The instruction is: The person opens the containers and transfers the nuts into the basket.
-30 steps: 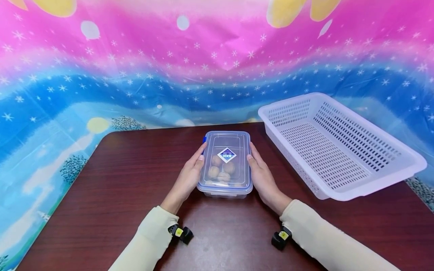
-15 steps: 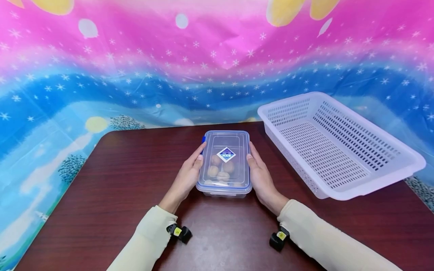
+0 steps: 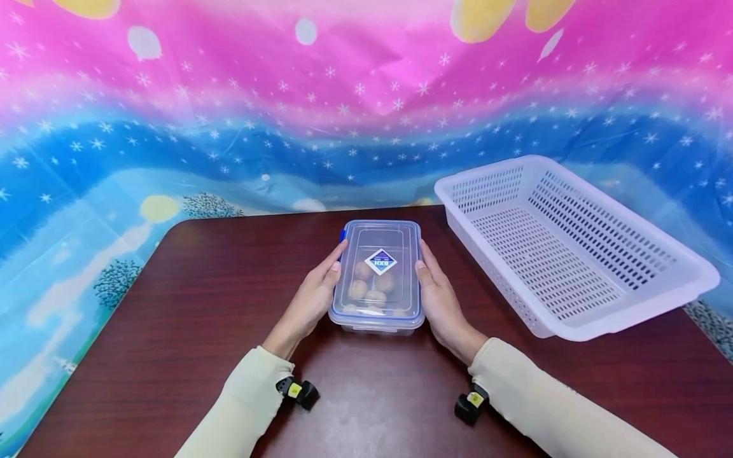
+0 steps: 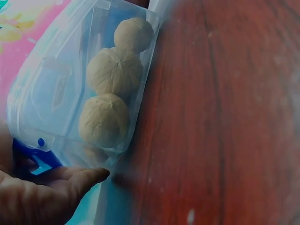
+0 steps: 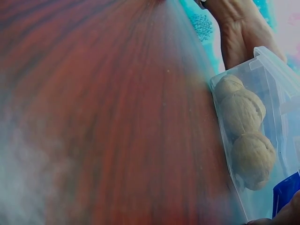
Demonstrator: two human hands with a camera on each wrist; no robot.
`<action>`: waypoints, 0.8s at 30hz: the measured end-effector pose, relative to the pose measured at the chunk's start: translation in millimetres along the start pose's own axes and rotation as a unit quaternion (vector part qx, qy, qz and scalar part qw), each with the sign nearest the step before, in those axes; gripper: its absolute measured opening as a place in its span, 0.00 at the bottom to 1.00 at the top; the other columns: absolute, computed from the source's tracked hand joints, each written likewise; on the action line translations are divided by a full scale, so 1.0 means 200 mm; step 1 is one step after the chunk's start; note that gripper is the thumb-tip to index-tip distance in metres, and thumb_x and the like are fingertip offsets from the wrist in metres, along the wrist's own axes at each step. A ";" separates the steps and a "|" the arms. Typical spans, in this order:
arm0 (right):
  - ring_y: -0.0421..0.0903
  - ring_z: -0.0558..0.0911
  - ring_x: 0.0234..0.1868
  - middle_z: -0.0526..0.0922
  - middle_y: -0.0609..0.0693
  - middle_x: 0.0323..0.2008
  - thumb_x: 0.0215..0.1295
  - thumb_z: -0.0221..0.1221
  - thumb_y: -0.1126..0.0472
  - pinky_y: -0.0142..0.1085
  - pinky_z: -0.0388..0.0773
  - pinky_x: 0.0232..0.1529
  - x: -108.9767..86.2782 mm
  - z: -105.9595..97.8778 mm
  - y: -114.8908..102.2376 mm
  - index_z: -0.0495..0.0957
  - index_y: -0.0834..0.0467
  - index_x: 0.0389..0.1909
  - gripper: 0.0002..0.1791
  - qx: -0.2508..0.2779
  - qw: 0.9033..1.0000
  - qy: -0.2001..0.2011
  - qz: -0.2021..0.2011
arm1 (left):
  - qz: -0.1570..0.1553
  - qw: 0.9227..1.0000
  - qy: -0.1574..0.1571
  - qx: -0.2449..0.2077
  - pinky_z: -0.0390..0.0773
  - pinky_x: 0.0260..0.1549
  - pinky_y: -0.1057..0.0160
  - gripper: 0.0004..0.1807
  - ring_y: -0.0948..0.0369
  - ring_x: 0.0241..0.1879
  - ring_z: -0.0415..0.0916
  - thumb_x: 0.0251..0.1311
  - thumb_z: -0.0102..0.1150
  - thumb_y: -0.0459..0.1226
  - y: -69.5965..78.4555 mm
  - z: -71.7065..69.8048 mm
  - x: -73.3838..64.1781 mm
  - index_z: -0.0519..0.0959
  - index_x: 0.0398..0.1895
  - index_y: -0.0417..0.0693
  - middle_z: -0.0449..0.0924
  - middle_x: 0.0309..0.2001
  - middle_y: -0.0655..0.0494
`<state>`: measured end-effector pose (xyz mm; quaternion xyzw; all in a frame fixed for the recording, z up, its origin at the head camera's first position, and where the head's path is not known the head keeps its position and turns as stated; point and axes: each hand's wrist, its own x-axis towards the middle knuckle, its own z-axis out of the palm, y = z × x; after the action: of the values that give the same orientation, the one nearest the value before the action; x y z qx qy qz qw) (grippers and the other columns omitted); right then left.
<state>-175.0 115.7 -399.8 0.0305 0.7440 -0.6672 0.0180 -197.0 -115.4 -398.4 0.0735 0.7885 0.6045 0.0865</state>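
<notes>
A clear lidded food container (image 3: 380, 299), with a blue-edged lid and a diamond-shaped label (image 3: 380, 261), sits on the table between both hands. Several walnuts (image 4: 105, 120) lie inside, near its front end. My left hand (image 3: 309, 302) rests along the container's left side, fingers fairly straight, beside a blue latch (image 4: 35, 154). On the opposite side, my right hand (image 3: 443, 302) touches the wall in the same way, its thumb close to the lid's edge. In the right wrist view, walnuts (image 5: 253, 159) show through the clear wall; most of the right hand is out of that frame.
A large white perforated basket (image 3: 504, 305) stands to the right of the container, its visible floor bare. The dark red-brown table (image 3: 217, 280) runs back to a pink and blue patterned cloth (image 3: 355, 95). Black wrist cameras (image 3: 298, 391) are strapped over pale sleeves (image 3: 252, 388).
The view shifts very slightly, and the left forearm sits a little further left. Both hands stay at the container's sides, and the lid stays on.
</notes>
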 end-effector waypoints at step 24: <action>0.47 0.48 0.86 0.51 0.44 0.85 0.87 0.37 0.53 0.49 0.42 0.85 0.00 -0.03 -0.02 0.48 0.44 0.86 0.31 -0.045 0.999 0.000 0.001 | -0.040 0.999 0.023 0.001 0.53 0.80 0.44 0.28 0.50 0.82 0.53 0.85 0.37 0.42 0.00 -0.02 0.00 0.60 0.81 0.75 0.57 0.83 0.57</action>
<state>-175.5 122.2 -396.0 0.0306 0.7732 -0.6331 0.0196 -197.2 -119.2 -397.6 0.0282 0.7931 0.6015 0.0918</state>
